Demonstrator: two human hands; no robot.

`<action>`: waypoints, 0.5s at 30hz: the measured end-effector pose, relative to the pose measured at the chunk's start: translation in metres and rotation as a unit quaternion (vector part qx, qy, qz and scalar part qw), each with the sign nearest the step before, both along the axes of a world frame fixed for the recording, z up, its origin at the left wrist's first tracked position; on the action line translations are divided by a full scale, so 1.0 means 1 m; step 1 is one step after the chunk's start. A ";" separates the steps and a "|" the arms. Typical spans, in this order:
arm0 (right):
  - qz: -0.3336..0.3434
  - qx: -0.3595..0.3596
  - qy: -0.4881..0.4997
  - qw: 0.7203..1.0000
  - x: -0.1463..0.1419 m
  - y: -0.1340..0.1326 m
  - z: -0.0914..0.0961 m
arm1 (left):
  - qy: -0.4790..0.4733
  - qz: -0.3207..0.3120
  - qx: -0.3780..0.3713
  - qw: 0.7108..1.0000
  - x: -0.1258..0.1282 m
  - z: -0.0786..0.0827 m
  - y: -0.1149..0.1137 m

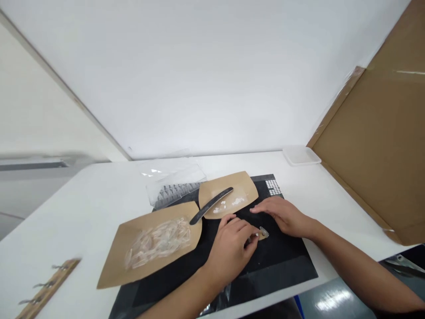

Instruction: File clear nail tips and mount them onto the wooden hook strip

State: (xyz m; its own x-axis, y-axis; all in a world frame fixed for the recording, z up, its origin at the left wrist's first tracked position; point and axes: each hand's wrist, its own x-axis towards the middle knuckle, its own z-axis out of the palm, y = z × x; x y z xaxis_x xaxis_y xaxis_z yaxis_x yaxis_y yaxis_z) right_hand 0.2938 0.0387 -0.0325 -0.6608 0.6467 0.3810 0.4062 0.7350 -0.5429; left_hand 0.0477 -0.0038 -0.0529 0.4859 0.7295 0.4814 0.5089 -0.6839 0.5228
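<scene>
My left hand (234,243) is closed over the black mat (285,259), thumb and index finger pinched on a small tan piece (262,236). A clear false nail tip (264,231) sits at the far end of that piece; the fingers hide the rest. To its right, my right hand (282,213) is open, palm down, fingers stretched toward the left, holding nothing. A black nail file (211,205) bridges two brown paper trays. The left tray (114,257) holds many clear nail tips (162,241); the right tray (229,180) holds small white bits (238,200).
Behind the trays lies a clear plastic case (177,186) with rows of nail tips. A sheet of white stickers (273,187) rests on the mat's far right corner. A clear shallow box (301,156) stands by the cardboard wall (375,155). A wooden strip with metal clips (49,288) is at left.
</scene>
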 end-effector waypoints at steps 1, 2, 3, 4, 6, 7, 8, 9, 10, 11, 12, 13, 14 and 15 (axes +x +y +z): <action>0.010 -0.012 0.002 1.000 0.000 -0.002 0.004 | -0.003 -0.001 0.004 1.000 -0.001 -0.001 0.000; 0.026 -0.030 0.006 0.999 -0.001 -0.005 0.009 | -0.005 -0.004 0.008 1.000 -0.001 -0.002 0.000; 0.048 -0.051 0.015 0.997 -0.002 -0.008 0.013 | -0.006 -0.005 0.010 1.000 -0.002 -0.003 0.001; 0.071 -0.075 0.019 0.994 -0.003 -0.011 0.015 | -0.010 -0.005 0.014 1.000 -0.003 -0.004 0.001; 0.093 -0.112 0.023 0.989 -0.007 -0.015 0.016 | -0.015 -0.003 0.021 1.000 -0.004 -0.006 0.001; 0.090 -0.118 0.007 0.989 -0.008 -0.016 0.015 | -0.017 0.000 0.025 1.000 -0.004 -0.006 0.001; 0.082 -0.119 -0.013 0.989 -0.010 -0.017 0.011 | -0.018 0.002 0.029 0.999 -0.004 -0.006 0.002; 0.071 -0.116 -0.039 0.990 -0.011 -0.017 0.007 | -0.018 0.005 0.030 0.999 -0.004 -0.006 0.001; 0.062 -0.115 -0.059 0.990 -0.012 -0.016 0.003 | -0.018 0.006 0.028 0.999 -0.004 -0.005 0.001; 0.053 -0.118 -0.064 0.990 -0.012 -0.016 -0.001 | -0.018 0.007 0.024 1.000 -0.004 -0.005 0.000; 0.044 -0.125 -0.064 0.989 -0.013 -0.015 -0.005 | -0.020 0.008 0.016 1.000 -0.003 -0.004 0.000; 0.041 -0.134 -0.064 0.988 -0.013 -0.014 -0.008 | -0.021 0.008 0.008 1.000 -0.003 -0.003 -0.001; 0.037 -0.141 -0.062 0.987 -0.013 -0.013 -0.010 | -0.024 0.008 0.004 1.000 -0.002 -0.002 -0.002; 0.033 -0.146 -0.060 0.987 -0.013 -0.013 -0.011 | -0.027 0.007 0.005 1.000 -0.002 -0.002 -0.002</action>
State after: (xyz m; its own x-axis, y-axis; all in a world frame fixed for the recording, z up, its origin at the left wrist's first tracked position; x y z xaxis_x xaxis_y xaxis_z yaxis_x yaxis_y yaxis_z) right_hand 0.2811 0.0262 -0.0436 -0.7341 0.6716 0.1006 0.4376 0.5811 -0.6862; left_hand 0.0461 -0.0059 -0.0545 0.4487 0.7305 0.5148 0.4890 -0.6829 0.5427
